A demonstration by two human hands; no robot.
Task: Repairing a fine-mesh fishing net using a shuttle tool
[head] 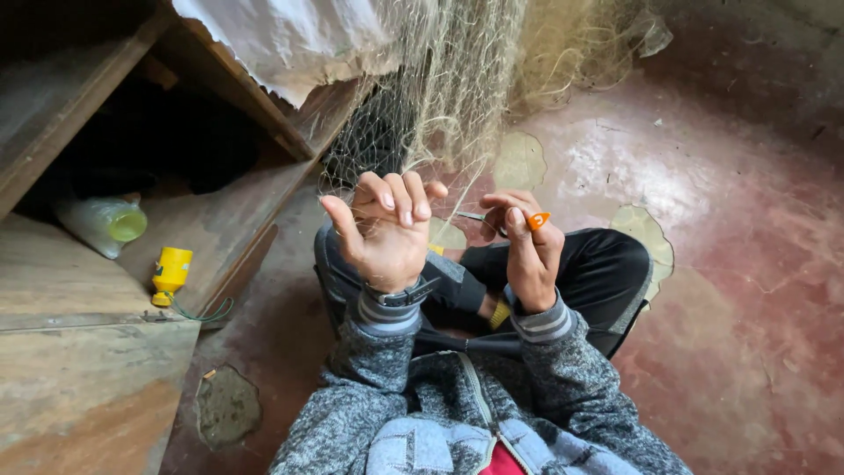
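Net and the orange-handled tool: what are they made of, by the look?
Net: thin pale translucent filament, probably nylon monofilament; fine see-through mesh. Orange-handled tool: glossy orange handle looks plastic; the grey tip looks metal, too small to be sure. Right hand holds it.

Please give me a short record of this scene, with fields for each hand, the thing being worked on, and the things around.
left hand: raised, fingers curled into the net, wrist strap visible
right hand: pinches a small orange tool close to the net strands
net: fine pale mesh, hangs from above down to the hands
posture: seated on the floor, legs crossed, grey jacket
left side: wooden steps, a yellow spool with green thread, a pale plastic bottle
floor: reddish, worn, with patches
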